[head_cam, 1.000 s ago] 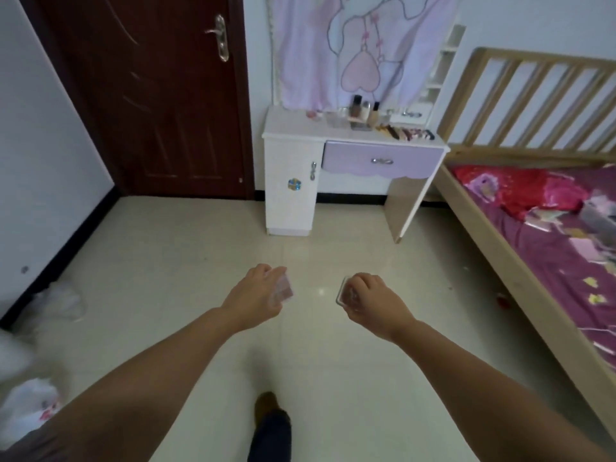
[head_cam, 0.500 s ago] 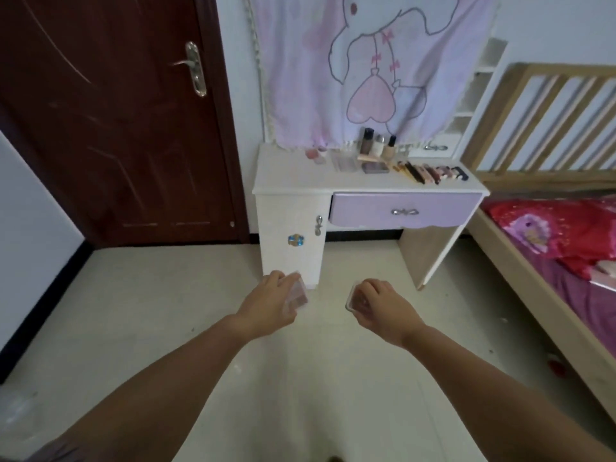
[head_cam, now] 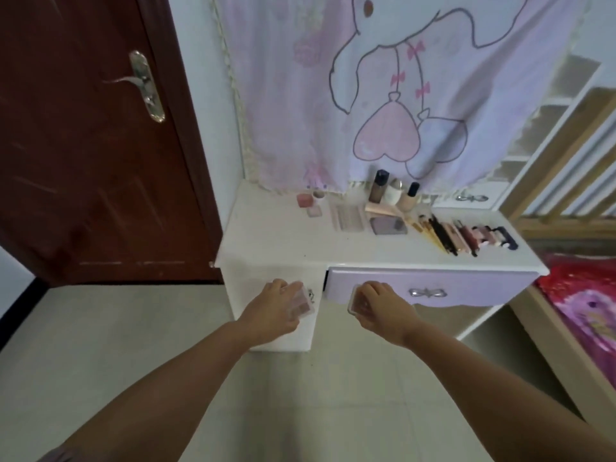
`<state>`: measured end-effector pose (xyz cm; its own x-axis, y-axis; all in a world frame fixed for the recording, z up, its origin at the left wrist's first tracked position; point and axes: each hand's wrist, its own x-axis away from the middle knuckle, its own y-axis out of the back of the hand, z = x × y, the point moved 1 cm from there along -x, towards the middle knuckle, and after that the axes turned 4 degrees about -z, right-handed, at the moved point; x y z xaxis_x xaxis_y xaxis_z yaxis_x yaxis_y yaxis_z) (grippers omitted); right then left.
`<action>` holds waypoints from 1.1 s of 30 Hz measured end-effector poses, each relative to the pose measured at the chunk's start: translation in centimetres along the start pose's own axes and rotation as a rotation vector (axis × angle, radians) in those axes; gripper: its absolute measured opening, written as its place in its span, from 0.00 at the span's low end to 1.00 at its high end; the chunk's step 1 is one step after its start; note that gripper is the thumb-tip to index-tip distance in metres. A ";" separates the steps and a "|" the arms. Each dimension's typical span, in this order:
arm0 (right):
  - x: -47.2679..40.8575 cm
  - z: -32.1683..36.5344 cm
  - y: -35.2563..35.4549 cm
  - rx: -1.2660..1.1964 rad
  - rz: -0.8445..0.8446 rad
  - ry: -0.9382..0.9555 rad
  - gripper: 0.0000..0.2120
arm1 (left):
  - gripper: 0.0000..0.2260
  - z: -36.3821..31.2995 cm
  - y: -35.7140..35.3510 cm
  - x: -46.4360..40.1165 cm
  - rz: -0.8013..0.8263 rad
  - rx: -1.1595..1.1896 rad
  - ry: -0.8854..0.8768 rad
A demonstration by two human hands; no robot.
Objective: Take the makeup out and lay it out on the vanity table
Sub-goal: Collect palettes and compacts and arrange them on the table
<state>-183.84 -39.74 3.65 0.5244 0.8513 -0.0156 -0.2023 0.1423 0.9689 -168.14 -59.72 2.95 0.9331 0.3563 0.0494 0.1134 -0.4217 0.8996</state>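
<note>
My left hand [head_cam: 273,308] is closed on a small clear compact with pink powder [head_cam: 301,303]. A second clear compact [head_cam: 356,301] sits in the grip of my right hand [head_cam: 383,306]. Both hands hover in front of the white vanity table [head_cam: 276,241], below its top edge. On the tabletop lie a pink blush [head_cam: 305,200], a lash case [head_cam: 347,217], a grey palette [head_cam: 388,225], three bottles [head_cam: 393,191] and a row of brushes and lip sticks [head_cam: 463,235].
The purple drawer [head_cam: 466,288] under the tabletop is shut. A dark red door [head_cam: 83,145] stands at the left. A pink cloth with a cartoon rabbit [head_cam: 383,88] hangs over the vanity. A wooden bed [head_cam: 573,295] with red bedding is on the right.
I have walked up to the vanity, which now fills the view. Both hands still hold their compacts and have come level with the drawer front.
</note>
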 end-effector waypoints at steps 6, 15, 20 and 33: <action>-9.5 -6.7 -0.3 -0.034 0.033 -0.056 0.17 | 0.32 1.0 -0.9 -12.9 0.118 0.027 -0.050; -19.9 -11.9 -3.4 -0.077 0.110 -0.119 0.16 | 0.17 2.4 -3.9 -26.9 0.263 -0.063 -0.243; -23.3 -14.0 -4.1 -0.008 0.207 0.001 0.15 | 0.20 3.0 -5.3 -30.2 0.291 -0.093 -0.259; -24.1 -16.0 -4.1 0.013 0.254 0.040 0.22 | 0.32 2.8 -5.4 -32.3 0.370 -0.260 -0.303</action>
<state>-208.88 -52.79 -3.85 0.4248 0.8784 0.2191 -0.3123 -0.0849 0.9462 -197.90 -71.29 -4.78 0.9556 -0.0494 0.2905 -0.2937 -0.2398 0.9253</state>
